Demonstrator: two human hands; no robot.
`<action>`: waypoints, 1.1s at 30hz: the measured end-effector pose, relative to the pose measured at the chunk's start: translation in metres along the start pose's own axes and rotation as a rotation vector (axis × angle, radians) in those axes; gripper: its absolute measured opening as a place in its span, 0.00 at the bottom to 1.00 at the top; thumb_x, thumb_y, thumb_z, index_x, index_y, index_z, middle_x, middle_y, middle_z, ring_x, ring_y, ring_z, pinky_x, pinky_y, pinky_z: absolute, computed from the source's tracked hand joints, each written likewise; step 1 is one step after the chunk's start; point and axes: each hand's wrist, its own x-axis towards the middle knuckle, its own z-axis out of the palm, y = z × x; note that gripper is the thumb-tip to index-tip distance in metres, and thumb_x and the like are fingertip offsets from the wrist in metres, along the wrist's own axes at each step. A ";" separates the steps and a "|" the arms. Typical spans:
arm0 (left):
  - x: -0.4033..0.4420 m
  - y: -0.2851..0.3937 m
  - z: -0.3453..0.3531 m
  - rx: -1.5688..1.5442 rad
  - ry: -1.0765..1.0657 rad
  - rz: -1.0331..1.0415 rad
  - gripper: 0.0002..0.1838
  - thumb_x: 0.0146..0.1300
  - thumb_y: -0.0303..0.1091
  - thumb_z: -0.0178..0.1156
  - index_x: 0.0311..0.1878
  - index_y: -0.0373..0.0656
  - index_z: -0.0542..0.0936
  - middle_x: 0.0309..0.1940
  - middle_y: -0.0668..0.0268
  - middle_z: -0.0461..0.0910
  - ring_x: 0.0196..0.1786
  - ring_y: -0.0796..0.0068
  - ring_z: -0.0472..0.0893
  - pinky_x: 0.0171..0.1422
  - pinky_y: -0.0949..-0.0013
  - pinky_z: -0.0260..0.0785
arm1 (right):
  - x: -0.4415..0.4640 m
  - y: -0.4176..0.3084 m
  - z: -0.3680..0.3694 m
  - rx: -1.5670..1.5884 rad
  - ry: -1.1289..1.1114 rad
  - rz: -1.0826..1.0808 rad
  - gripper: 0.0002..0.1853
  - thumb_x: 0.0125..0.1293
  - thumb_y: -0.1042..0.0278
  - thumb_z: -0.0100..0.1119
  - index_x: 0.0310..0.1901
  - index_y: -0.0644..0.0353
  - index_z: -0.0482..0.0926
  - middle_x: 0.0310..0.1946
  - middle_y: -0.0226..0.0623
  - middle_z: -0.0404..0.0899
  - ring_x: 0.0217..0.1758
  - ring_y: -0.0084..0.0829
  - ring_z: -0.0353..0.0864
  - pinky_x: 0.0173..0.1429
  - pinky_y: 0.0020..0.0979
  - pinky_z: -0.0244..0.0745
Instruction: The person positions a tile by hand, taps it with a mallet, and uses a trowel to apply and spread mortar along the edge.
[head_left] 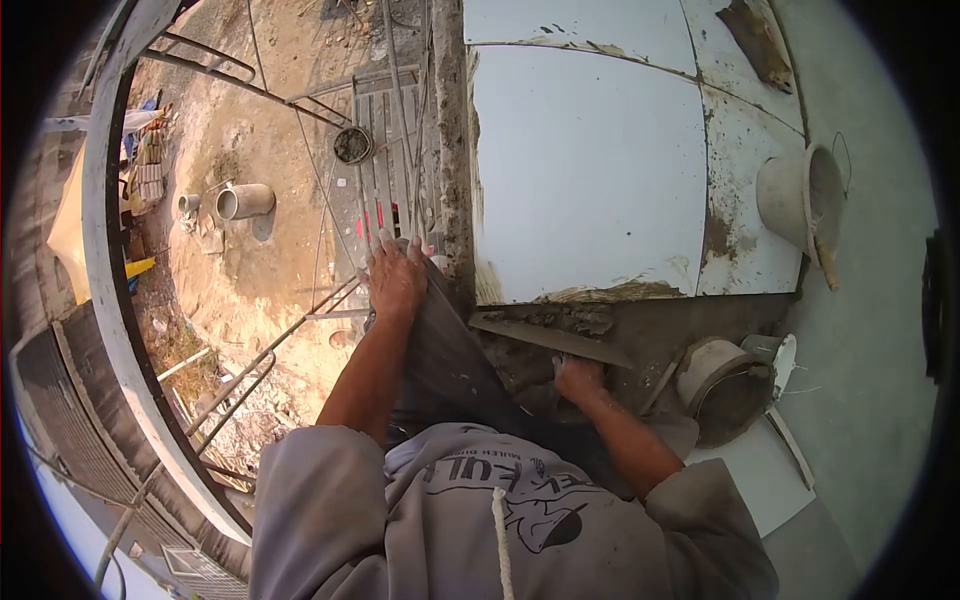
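Observation:
My right hand [580, 380] is closed on a long, flat trowel [550, 339]. Its blade lies over rough grey mortar [740, 316], just below the near edge of a large white tile [590, 170]. The handle is hidden behind my fingers. Out to the left, my left hand [397, 282] is stretched flat with its fingers spread. It rests by my dark trouser leg [455, 345], at the raised outer ledge [453, 170], and holds nothing. Mortar smears the tile's lower and left edges.
A mortar bucket [785, 200] stands on the tiles at right; another bucket [712, 375] sits nearer me. Beyond the ledge is a drop to bare ground [270, 260], with scaffold bars [240, 85] and a small bucket [352, 145] over slatted planks. A green-grey wall [880, 250] bounds the right.

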 end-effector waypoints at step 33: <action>-0.002 0.008 -0.003 0.084 0.031 -0.015 0.36 0.69 0.57 0.41 0.69 0.37 0.59 0.68 0.49 0.60 0.71 0.49 0.58 0.72 0.41 0.44 | 0.015 0.015 0.007 0.011 -0.007 0.045 0.24 0.60 0.60 0.53 0.57 0.62 0.73 0.54 0.55 0.74 0.61 0.52 0.70 0.68 0.52 0.56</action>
